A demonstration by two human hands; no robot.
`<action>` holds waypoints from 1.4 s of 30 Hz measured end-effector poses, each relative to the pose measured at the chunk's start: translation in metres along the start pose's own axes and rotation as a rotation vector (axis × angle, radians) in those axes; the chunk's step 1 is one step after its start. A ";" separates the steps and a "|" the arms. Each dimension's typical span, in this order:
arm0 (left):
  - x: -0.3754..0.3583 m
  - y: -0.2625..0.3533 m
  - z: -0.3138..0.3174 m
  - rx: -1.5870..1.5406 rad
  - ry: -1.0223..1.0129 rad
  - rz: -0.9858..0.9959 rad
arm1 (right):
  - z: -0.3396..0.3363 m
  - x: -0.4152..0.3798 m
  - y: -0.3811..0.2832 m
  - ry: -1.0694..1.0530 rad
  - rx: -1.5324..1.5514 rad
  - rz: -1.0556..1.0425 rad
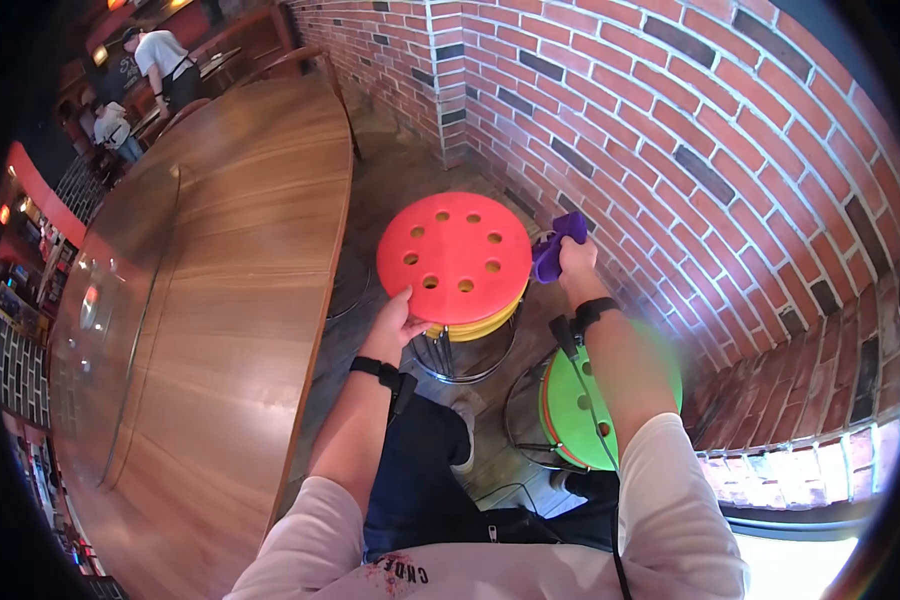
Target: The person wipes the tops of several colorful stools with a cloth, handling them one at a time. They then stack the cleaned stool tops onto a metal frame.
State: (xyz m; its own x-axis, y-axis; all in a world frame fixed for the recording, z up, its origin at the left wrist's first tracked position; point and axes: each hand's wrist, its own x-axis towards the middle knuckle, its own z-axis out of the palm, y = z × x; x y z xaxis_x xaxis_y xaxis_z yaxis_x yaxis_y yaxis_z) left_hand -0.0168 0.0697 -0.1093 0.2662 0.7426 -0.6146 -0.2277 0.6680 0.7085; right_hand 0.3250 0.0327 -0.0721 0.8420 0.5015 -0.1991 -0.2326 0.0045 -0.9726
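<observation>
A round red stool (454, 262) with a ring of holes in its seat tops a stack of stools, with a yellow seat (482, 327) showing beneath it. My left hand (398, 318) is closed on the near left rim of the red seat, thumb on top and fingers under the edge. Bunched in my right hand (577, 262) is a purple cloth (560, 248), at the right side of the red seat. The right fingers are wrapped round the cloth.
Green stools (582, 405) stand below my right forearm. A large wooden table (240, 240) fills the left side. Along the right runs a brick wall (610, 120), and people (165, 65) are at the far left. A cable (595, 410) hangs along my right arm.
</observation>
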 end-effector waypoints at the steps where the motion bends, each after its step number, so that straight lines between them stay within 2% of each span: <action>1: -0.003 0.003 0.000 -0.028 -0.028 -0.012 | 0.001 0.015 0.009 0.060 -0.069 -0.067; 3: -0.005 0.003 0.005 -0.023 -0.037 0.025 | 0.002 0.037 0.019 0.180 -0.214 -0.190; 6: -0.006 0.003 0.004 0.011 -0.034 0.088 | -0.009 0.061 0.002 0.340 -0.296 -0.208; 8: -0.014 0.002 0.001 0.024 -0.038 0.100 | -0.028 0.069 -0.017 0.271 -0.142 -0.300; 10: -0.022 0.011 0.009 0.016 -0.067 0.090 | -0.051 0.047 -0.058 0.080 0.086 -0.310; 12: -0.033 0.018 0.008 -0.023 -0.081 0.020 | -0.087 0.020 -0.089 -0.034 0.068 -0.298; 13: -0.027 0.016 -0.003 -0.038 -0.073 -0.043 | -0.118 0.034 -0.085 -0.123 0.011 -0.294; 16: -0.060 0.024 -0.008 -0.017 -0.112 -0.043 | -0.181 -0.004 -0.113 -0.156 0.024 -0.196; 19: -0.115 0.012 0.027 0.033 -0.059 0.236 | -0.224 -0.069 -0.137 -0.134 -0.085 -0.200; 20: -0.118 -0.001 0.037 0.106 -0.100 0.281 | -0.236 -0.088 -0.138 -0.128 -0.128 -0.218; 22: -0.122 -0.032 0.062 0.244 -0.184 0.377 | -0.268 -0.110 -0.114 -0.210 -0.237 -0.264; 23: -0.129 -0.048 0.078 0.293 -0.202 0.327 | -0.294 -0.101 -0.081 -0.316 -0.303 -0.207; 24: -0.133 -0.059 0.094 0.413 -0.309 0.274 | -0.304 -0.116 -0.054 -0.316 -0.389 -0.221; 25: -0.133 -0.080 0.108 0.463 -0.298 0.238 | -0.311 -0.133 -0.023 -0.310 -0.567 -0.297; 26: -0.132 -0.098 0.121 0.501 -0.323 0.220 | -0.321 -0.145 0.017 -0.282 -0.872 -0.549; 27: -0.128 -0.119 0.130 0.549 -0.327 0.248 | -0.315 -0.171 0.023 -0.363 -0.932 -0.620; 28: -0.120 -0.140 0.141 0.594 -0.335 0.280 | -0.314 -0.195 0.034 -0.361 -1.118 -0.834; 30: -0.100 -0.180 0.157 0.714 -0.289 0.328 | -0.304 -0.231 0.030 -0.376 -1.151 -0.976; 31: -0.101 -0.193 0.165 0.828 -0.232 0.426 | -0.302 -0.239 0.028 -0.390 -1.155 -0.941; 34: -0.092 -0.223 0.177 0.917 -0.223 0.565 | -0.316 -0.246 0.026 -0.401 -1.184 -0.907; 35: -0.087 -0.239 0.179 0.939 -0.150 0.604 | -0.321 -0.242 0.025 -0.401 -1.197 -0.913; 39: -0.095 -0.254 0.179 1.043 -0.009 0.896 | -0.361 -0.180 0.031 -0.184 -1.303 -0.794; 42: -0.111 -0.246 0.183 1.054 -0.012 0.904 | -0.373 -0.122 0.030 -0.045 -1.430 -0.711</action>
State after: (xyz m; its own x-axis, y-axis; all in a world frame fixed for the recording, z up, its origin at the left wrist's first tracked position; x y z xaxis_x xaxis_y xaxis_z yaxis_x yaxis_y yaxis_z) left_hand 0.1807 -0.1864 -0.1519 0.4164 0.8888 0.1915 0.4818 -0.3944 0.7825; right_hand 0.3973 -0.3513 -0.1224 0.5543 0.7756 0.3018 0.8320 -0.5266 -0.1746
